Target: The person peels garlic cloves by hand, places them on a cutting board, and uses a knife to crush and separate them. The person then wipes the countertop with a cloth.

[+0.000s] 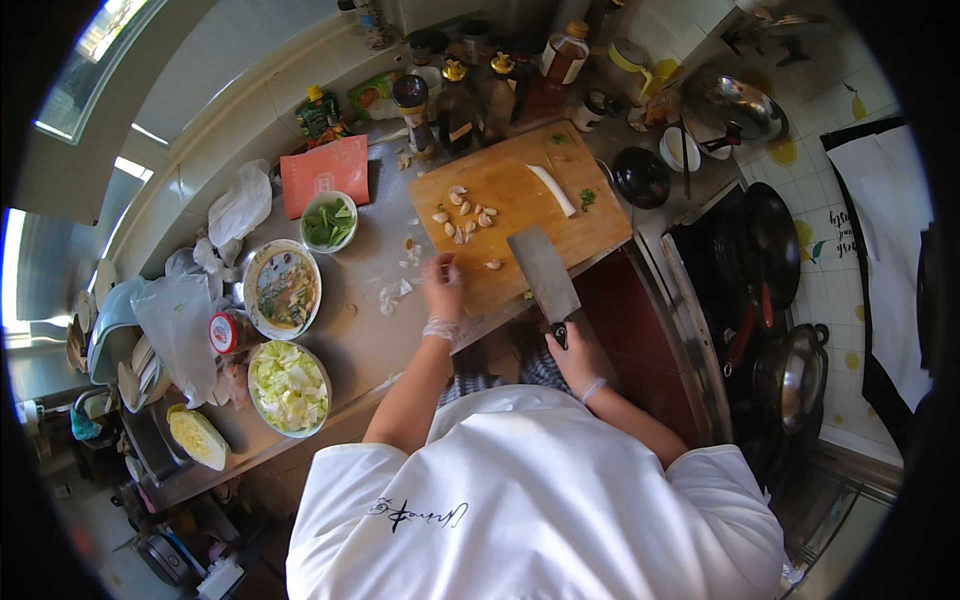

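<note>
In my right hand (577,364) is the dark handle of a cleaver (541,270), its broad blade lying over the front edge of a wooden cutting board (495,176). My left hand (444,292), in a clear glove, is at the board's left edge with its fingers curled; whether anything is between them is hidden. Several garlic cloves (465,210) are scattered over the board's left half, and a lone garlic clove (493,264) sits nearer the blade. A white scallion stalk (551,190) and a green herb sprig (587,197) lie farther right. Papery garlic skins (394,296) litter the metal counter.
Left are a bowl of chopped cabbage (289,388), a bowl of mixed liquid (285,289), a bowl of green leaves (328,223) and a halved napa cabbage (197,437). Seasoning bottles (455,105) line the back. A wok (765,232) stands on the stove at right.
</note>
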Demonstrator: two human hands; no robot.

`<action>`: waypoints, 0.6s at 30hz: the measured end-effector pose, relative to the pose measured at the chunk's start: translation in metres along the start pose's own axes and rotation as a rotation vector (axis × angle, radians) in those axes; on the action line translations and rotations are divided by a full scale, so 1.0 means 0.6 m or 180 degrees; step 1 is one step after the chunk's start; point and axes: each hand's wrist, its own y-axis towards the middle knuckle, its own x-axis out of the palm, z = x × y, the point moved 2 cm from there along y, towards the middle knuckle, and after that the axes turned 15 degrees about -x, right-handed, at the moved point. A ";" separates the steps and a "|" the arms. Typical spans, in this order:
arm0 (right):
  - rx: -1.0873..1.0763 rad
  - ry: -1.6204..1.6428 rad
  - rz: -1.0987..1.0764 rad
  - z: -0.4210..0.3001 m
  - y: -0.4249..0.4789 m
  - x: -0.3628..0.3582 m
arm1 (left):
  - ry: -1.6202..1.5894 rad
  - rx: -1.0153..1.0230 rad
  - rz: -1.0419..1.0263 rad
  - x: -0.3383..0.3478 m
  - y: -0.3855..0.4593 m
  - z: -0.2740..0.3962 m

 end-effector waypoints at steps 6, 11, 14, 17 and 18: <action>-0.0278 -0.0203 -0.0514 -0.027 0.040 0.058 | -0.0326 -0.0692 0.0123 -0.063 -0.027 -0.022; -0.0052 -0.0113 -0.0921 -0.011 0.033 0.099 | -0.0895 -0.1131 -0.0172 -0.063 -0.049 0.009; -0.0049 0.0157 -0.0721 -0.014 0.043 0.076 | -0.1584 -0.1639 -0.0757 -0.018 -0.067 -0.014; -0.0016 0.0474 -0.0027 0.011 0.029 0.070 | -0.1602 -0.2288 -0.1051 0.053 -0.087 0.006; -0.0027 0.0393 0.0052 0.014 0.029 0.057 | -0.1426 -0.1962 -0.1049 0.073 -0.078 0.014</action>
